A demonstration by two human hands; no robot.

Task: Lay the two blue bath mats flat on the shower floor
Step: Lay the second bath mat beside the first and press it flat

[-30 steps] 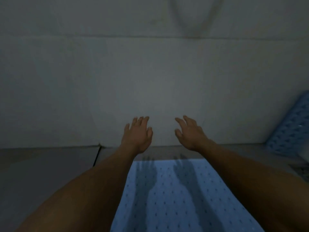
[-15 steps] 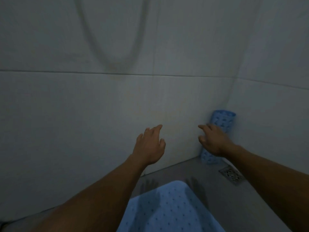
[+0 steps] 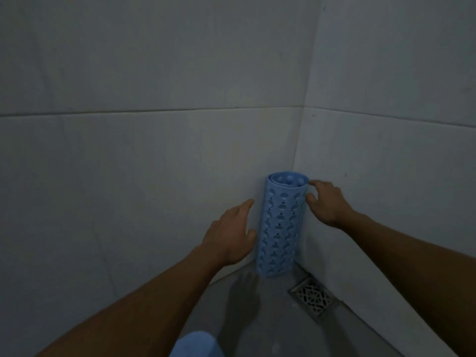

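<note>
Head view: both hands (image 3: 229,235) (image 3: 325,203) flank upright rolled mat (image 3: 282,225).

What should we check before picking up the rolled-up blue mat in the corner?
1. Rolled mat standing upright in the corner: ok.
2. Right hand has a grip on the roll's top edge: cannot tell, fingers reach the rim.
3. Left hand holding the roll: not ok, open beside it.
4. Floor drain clear of the roll: ok.
5. First mat lying flat: cannot tell, only a corner shows.
</note>
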